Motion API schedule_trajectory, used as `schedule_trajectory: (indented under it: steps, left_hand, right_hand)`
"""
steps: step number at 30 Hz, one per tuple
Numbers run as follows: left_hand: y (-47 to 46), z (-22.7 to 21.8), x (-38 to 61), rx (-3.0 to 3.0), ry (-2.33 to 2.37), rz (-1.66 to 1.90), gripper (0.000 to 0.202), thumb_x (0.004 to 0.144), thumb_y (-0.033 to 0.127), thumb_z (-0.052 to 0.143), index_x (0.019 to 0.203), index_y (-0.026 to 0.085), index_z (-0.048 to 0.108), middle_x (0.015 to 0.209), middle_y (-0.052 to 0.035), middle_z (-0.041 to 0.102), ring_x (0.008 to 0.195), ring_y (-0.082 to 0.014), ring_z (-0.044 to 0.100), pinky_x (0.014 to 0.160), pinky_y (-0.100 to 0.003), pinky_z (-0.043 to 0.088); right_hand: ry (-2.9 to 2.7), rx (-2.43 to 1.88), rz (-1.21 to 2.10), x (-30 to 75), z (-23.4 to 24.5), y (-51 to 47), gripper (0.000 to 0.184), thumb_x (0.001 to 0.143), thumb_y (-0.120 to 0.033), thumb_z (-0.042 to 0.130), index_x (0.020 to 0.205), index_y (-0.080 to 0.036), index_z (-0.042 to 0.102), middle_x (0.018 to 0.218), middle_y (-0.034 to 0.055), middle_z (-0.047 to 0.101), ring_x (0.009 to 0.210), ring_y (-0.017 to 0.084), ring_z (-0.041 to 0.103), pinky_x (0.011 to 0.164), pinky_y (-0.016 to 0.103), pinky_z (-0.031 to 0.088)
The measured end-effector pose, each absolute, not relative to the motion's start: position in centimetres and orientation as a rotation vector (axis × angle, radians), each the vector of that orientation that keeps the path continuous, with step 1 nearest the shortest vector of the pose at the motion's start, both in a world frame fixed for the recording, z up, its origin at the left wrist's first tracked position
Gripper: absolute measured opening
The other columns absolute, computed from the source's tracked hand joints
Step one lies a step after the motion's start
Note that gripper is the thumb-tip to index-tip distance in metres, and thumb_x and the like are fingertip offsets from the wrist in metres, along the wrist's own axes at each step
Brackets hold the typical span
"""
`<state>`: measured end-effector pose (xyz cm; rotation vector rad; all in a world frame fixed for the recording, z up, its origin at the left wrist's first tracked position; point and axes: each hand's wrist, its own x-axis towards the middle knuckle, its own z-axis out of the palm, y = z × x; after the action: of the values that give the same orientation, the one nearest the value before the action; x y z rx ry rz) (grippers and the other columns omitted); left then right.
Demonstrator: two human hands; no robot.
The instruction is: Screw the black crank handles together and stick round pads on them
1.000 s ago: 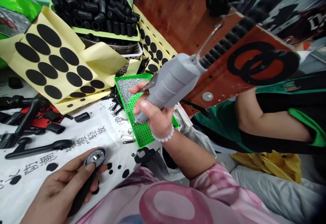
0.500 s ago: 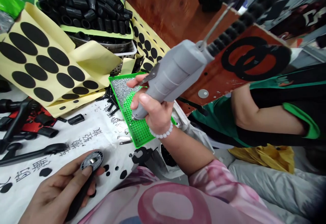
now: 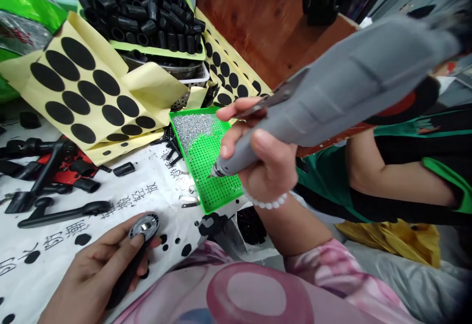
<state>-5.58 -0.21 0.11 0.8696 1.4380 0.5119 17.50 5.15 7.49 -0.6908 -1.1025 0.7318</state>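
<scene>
My right hand (image 3: pixel 266 159) is closed round a grey electric screwdriver (image 3: pixel 332 93). Its tip (image 3: pixel 214 173) hangs just above the green perforated tray (image 3: pixel 206 166), which carries a heap of small silver screws (image 3: pixel 191 125) at its far end. My left hand (image 3: pixel 98 272) grips a black handle part (image 3: pixel 132 257) on the white printed sheet; its round head (image 3: pixel 144 226) with a metal insert faces up, under my thumb.
Yellow sheets of black oval stickers (image 3: pixel 88 93) lie at the back left. A basket of black plastic tubes (image 3: pixel 143 9) stands behind them. Loose black handles (image 3: pixel 59 211) lie at the left. Another person's arm in a green and black sleeve (image 3: pixel 398 181) rests at the right.
My right hand has lifted the screwdriver up and toward me, off the tray's holes; its body now looms larger at the upper right. My left hand has kept its grip on the handle part.
</scene>
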Motion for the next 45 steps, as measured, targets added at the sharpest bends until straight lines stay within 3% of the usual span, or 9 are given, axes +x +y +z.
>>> schedule_trajectory:
  steps: [5, 12, 19, 25, 32, 38, 45]
  left_hand:
    - [0.4, 1.7, -5.1, 0.645, 1.22, 0.553, 0.045, 0.069, 0.041, 0.075, 0.106, 0.018, 0.064, 0.079, -0.0053, 0.071, 0.052, -0.0105, 0.051, 0.045, -0.019, 0.04]
    - [0.4, 1.6, -4.8, 0.595, 0.975, 0.623, 0.038, 0.078, 0.031, 0.069, 0.111, 0.016, 0.061, 0.079, -0.0055, 0.069, 0.052, -0.0072, 0.053, 0.047, -0.016, 0.041]
    - [0.3, 2.4, -5.0, 0.52, 0.887, 0.657, 0.019, 0.077, 0.027, 0.07, 0.089, 0.014, 0.066, 0.078, -0.0062, 0.069, 0.049, -0.0074, 0.055, 0.043, -0.015, 0.042]
    - [0.2, 2.5, -4.8, 0.454, 0.756, 0.676, 0.014, 0.076, 0.026, 0.071, 0.072, 0.013, 0.065, 0.058, -0.003, 0.065, 0.047, -0.0084, 0.056, 0.043, -0.014, 0.044]
    - [0.1, 2.7, -4.7, 0.481, 0.784, 0.663, 0.015, 0.076, 0.027, 0.071, 0.077, 0.013, 0.066, 0.059, -0.0039, 0.065, 0.045, -0.0074, 0.053, 0.043, -0.013, 0.042]
    - [-0.1, 2.3, -4.9, 0.599, 0.884, 0.679, 0.013, 0.08, 0.03, 0.067, 0.079, 0.018, 0.062, 0.055, 0.0001, 0.062, 0.047, -0.0081, 0.052, 0.044, -0.015, 0.037]
    - [-0.1, 2.2, -5.0, 0.774, 1.008, 0.652, 0.034, 0.081, 0.034, 0.065, 0.11, 0.018, 0.063, 0.061, 0.0012, 0.061, 0.048, -0.0067, 0.046, 0.042, -0.016, 0.029]
  right_hand:
    - [-1.048, -0.608, 0.914, 15.9, 9.4, 4.3, 0.022, 0.071, -0.036, 0.066, 0.09, -0.024, 0.064, 0.088, 0.0025, 0.066, 0.049, 0.013, 0.057, 0.047, 0.033, 0.047]
    - [-1.056, -0.61, 1.112, 11.4, 9.6, 3.8, 0.022, 0.076, -0.044, 0.065, 0.09, -0.026, 0.063, 0.091, 0.0008, 0.064, 0.051, 0.012, 0.056, 0.047, 0.032, 0.047]
    - [-1.061, -0.691, 1.16, 10.4, 8.5, 3.1, 0.028, 0.076, -0.047, 0.064, 0.098, -0.03, 0.065, 0.1, 0.0018, 0.064, 0.053, 0.011, 0.055, 0.042, 0.029, 0.047]
    - [-1.061, -0.641, 1.185, 10.3, 7.4, 3.2, 0.035, 0.07, -0.049, 0.063, 0.101, -0.032, 0.063, 0.101, 0.0017, 0.063, 0.051, 0.012, 0.054, 0.043, 0.031, 0.047]
    - [-1.044, -0.678, 1.239, 10.4, 7.4, 2.6, 0.036, 0.072, -0.051, 0.065, 0.103, -0.033, 0.061, 0.106, 0.0015, 0.062, 0.057, 0.013, 0.054, 0.046, 0.032, 0.048]
    - [-1.036, -0.661, 1.288, 10.3, 7.8, 2.4, 0.034, 0.073, -0.052, 0.068, 0.1, -0.032, 0.063, 0.097, 0.002, 0.064, 0.057, 0.013, 0.054, 0.048, 0.03, 0.047]
    - [-1.004, -0.702, 1.24, 10.4, 7.4, 2.2, 0.035, 0.072, -0.052, 0.067, 0.101, -0.031, 0.063, 0.103, 0.0036, 0.064, 0.057, 0.013, 0.055, 0.049, 0.031, 0.05]
